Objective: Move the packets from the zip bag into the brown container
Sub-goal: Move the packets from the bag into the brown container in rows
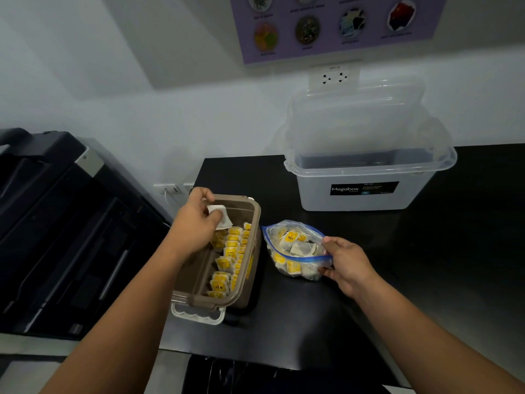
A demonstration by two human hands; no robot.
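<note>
The translucent grey lidded storage box [366,194] at the back of the black countertop [431,265] reads "Megabox", its smaller print too blurred to read, and "TEA" shows on the yellow-labelled packets [231,251] standing in rows in the brown rectangular plastic container [256,214]. The container's long axis runs away from the person, with its white latch [197,315] at the near end. The left hand [196,223] pinches one white paper packet [221,220] above the container's far end, hiding part of it, while the right hand [346,264] grips the blue-zippered edge of the clear zip bag [295,251], which lies just right of the container, still part full.
</note>
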